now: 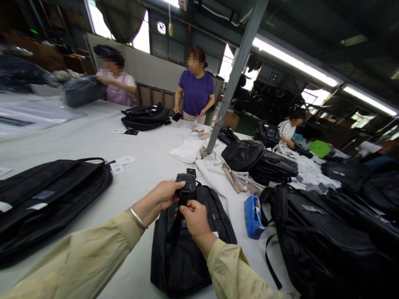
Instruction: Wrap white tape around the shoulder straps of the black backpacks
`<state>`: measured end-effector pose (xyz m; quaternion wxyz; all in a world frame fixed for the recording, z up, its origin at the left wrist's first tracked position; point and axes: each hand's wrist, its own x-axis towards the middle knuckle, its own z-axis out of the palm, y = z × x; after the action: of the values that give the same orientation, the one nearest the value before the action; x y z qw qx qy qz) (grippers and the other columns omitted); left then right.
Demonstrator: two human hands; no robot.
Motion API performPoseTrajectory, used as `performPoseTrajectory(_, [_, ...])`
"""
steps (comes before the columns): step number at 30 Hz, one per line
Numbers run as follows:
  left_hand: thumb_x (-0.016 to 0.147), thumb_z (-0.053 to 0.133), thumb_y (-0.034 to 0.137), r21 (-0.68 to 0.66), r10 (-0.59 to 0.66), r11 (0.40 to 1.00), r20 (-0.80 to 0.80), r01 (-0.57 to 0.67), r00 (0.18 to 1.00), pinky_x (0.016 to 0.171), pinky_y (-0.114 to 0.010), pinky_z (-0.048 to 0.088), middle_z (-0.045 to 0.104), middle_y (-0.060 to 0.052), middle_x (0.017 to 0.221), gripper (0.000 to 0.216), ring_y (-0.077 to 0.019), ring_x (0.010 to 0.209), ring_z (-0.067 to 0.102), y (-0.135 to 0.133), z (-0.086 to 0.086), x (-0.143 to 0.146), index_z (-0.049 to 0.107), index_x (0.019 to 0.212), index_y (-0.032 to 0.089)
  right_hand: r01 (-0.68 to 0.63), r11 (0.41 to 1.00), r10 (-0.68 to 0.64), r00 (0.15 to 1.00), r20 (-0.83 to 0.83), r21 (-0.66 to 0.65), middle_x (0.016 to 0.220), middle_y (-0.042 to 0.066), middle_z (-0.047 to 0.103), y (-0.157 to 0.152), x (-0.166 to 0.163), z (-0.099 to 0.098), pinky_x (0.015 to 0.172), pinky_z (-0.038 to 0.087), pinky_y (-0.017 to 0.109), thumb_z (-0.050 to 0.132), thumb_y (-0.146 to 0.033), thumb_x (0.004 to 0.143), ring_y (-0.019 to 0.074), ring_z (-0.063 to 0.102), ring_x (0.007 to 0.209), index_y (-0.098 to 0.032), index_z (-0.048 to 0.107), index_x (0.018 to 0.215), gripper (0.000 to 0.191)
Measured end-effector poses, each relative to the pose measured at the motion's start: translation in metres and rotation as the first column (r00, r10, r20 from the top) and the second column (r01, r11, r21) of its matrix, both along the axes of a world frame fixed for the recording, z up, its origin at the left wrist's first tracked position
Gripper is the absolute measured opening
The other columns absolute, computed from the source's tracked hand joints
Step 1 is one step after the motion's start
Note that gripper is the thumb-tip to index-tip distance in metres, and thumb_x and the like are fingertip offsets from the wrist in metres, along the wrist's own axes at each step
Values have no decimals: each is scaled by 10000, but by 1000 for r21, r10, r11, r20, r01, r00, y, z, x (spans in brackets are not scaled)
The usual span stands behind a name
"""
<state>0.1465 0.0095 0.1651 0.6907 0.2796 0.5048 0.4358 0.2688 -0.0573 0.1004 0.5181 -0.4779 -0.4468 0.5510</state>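
A black backpack (190, 253) lies flat on the white table (93, 137) right in front of me. My left hand (162, 197) is closed around the padded top of its strap with the buckle (186, 186), lifted a little above the bag. My right hand (195, 218) pinches the black webbing strap (176, 230) just below the buckle. Both sleeves are pale yellow, and a thin bangle sits on my left wrist.
A blue tape dispenser (253, 216) lies right of the backpack. More black bags lie at left (46, 195), at right (321, 241) and further back (258, 160). A slanted metal post (232, 79) rises mid-table. Three other people work at the far edges.
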Motion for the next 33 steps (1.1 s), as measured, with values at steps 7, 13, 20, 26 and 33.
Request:
performPoseTrajectory(7, [625, 804, 263, 4, -9, 1000, -80, 9, 997, 472, -249, 447, 652, -28, 580, 250, -155, 510, 580, 9, 5, -8, 599, 713, 150, 28, 994, -4, 974, 224, -105, 550, -24, 600, -18, -3, -20, 503, 425, 236, 707, -268, 684, 124, 540, 502, -143, 635, 825, 202])
performPoseTrajectory(13, [519, 835, 367, 57, -51, 997, -141, 59, 989, 484, -258, 417, 640, -18, 559, 361, -154, 500, 562, 3, 3, 0, 615, 698, 144, 36, 984, 28, 934, 357, -173, 570, -26, 596, -21, -6, -45, 460, 433, 231, 726, -245, 679, 145, 574, 501, -126, 649, 1039, 387])
performPoseTrajectory(20, [496, 821, 474, 135, -114, 981, -192, 141, 975, 497, -255, 397, 634, -9, 540, 443, -151, 500, 544, -10, -2, 7, 640, 717, 136, -66, 947, 170, 933, 317, -313, 545, -21, 588, -15, -10, -77, 458, 475, 244, 694, -255, 721, 150, 586, 476, -119, 655, 859, 198])
performPoseTrajectory(26, [572, 796, 511, 88, -169, 978, -188, 188, 968, 502, -239, 387, 659, -27, 604, 438, -143, 529, 544, -33, 3, -9, 628, 739, 142, -217, 886, 393, 821, 414, -410, 523, -20, 601, -6, 7, -71, 484, 500, 256, 616, -202, 770, 171, 628, 488, -146, 658, 924, 169])
performPoseTrajectory(33, [623, 790, 578, -102, -185, 981, -203, 167, 961, 463, -229, 375, 595, 25, 560, 474, -128, 499, 498, -93, -23, -46, 595, 765, 169, -270, 956, 205, 335, 920, -115, 926, 69, 730, -8, 10, -74, 822, 524, 354, 633, -329, 750, 250, 682, 932, -224, 689, 855, 159])
